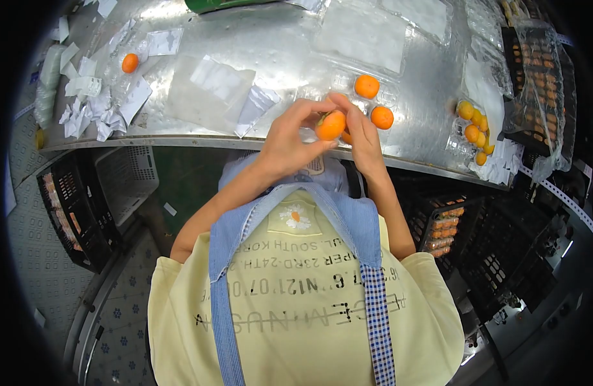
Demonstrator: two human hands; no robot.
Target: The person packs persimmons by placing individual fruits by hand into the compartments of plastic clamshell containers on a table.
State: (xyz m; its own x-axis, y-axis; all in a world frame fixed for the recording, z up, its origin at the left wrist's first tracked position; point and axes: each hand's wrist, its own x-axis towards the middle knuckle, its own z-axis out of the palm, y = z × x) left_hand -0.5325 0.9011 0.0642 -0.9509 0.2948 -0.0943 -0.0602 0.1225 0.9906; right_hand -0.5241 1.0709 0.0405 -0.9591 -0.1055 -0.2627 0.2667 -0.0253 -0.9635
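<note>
My left hand (293, 136) is closed round an orange fruit (331, 125) with a bit of green at its top, above the metal table's front edge. My right hand (364, 136) is beside it, fingers bent together near the same fruit; what they grip, if anything, is hidden. Part of another orange fruit shows between the hands. Just beyond them, one orange fruit (367, 86) and a second orange fruit (381, 118) sit in clear plastic packaging.
Crumpled paper (90, 106) and a lone orange fruit (130, 63) lie at the left of the metal table (290, 51). Several small yellow-orange fruits (472, 133) are at the right. Black crates (77, 212) stand below and at the far right.
</note>
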